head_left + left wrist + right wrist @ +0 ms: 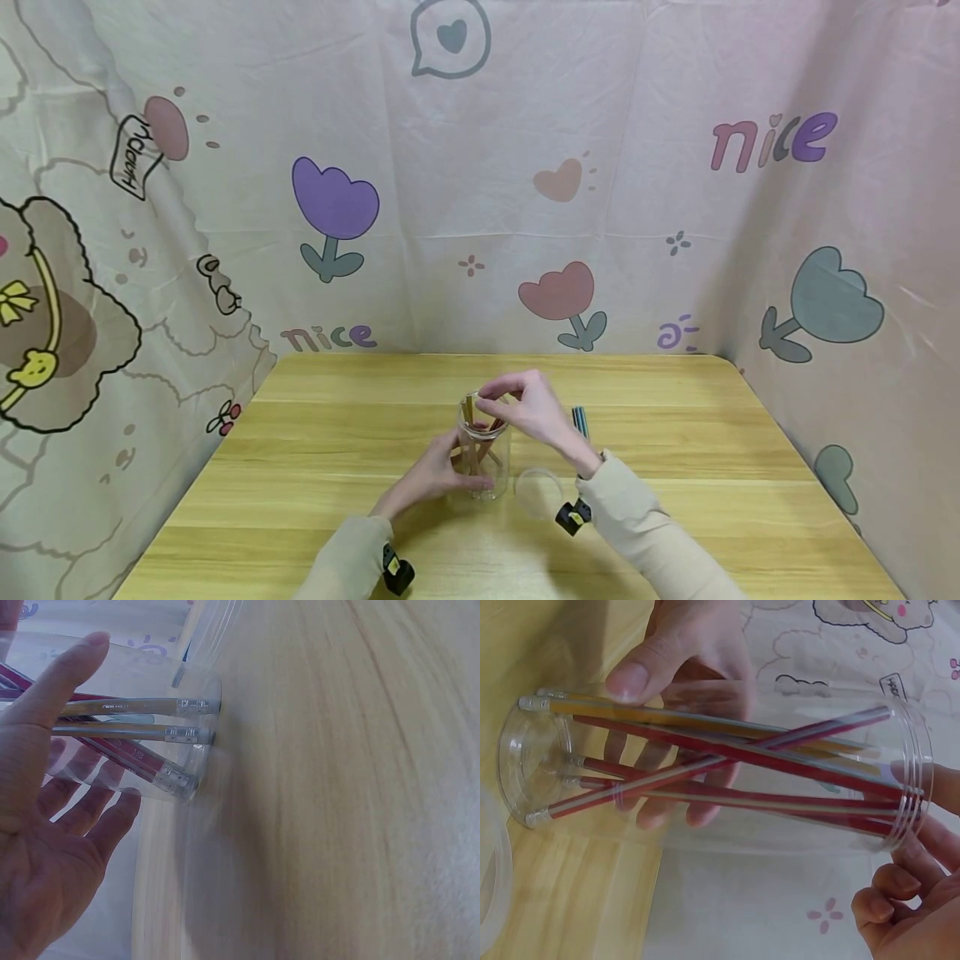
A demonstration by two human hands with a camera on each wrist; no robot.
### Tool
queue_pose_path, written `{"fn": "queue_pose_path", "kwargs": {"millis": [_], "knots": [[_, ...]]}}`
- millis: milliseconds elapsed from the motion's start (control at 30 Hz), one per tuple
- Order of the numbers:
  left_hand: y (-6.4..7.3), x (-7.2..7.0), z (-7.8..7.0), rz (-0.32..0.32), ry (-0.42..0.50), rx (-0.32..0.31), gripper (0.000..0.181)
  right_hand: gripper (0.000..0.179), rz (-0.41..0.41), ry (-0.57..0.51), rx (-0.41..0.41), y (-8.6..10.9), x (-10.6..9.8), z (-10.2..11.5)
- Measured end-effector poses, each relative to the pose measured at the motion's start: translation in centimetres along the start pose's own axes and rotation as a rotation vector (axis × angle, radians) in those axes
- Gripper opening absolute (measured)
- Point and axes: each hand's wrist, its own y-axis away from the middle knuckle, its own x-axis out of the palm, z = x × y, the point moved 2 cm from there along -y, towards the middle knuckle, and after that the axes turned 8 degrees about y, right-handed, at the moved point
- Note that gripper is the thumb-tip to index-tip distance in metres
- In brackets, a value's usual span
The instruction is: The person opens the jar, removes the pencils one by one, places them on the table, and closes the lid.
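Note:
A clear jar (491,467) stands upright on the table with several pencils inside, red ones (727,799) and yellow ones (667,716), eraser ends down. My left hand (437,468) grips the jar's side from the left, thumb in front and fingers behind. At the jar's mouth is my right hand (531,408), thumb and forefinger bent down by the rim near the pencils' upper ends. Its other fingers (892,881) curl outside the jar. Whether those fingertips pinch a pencil or only touch it cannot be made out.
A clear round lid (538,493) lies on the table right of the jar. Several blue and dark pencils (580,421) lie farther right, partly hidden by my right wrist. The wooden table (337,400) ends at a patterned cloth (450,250) behind.

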Motion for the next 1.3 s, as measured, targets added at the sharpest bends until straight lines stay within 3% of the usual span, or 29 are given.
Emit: {"fn": "queue_pose_path", "kwargs": {"millis": [233, 733, 1300], "knots": [[0.1, 0.0, 0.0, 0.005, 0.006, -0.002, 0.075, 0.012, -0.029, 0.106, -0.025, -0.1, 0.6, 0.3], [0.1, -0.1, 0.2, -0.003, -0.016, 0.005, 0.072, 0.009, -0.052, 0.156, -0.013, -0.4, 1.2, 0.7], [0.2, -0.1, 0.2, 0.007, -0.006, -0.001, 0.073, 0.004, -0.076, 0.227, -0.077, -0.9, 1.7, 0.9]]}}
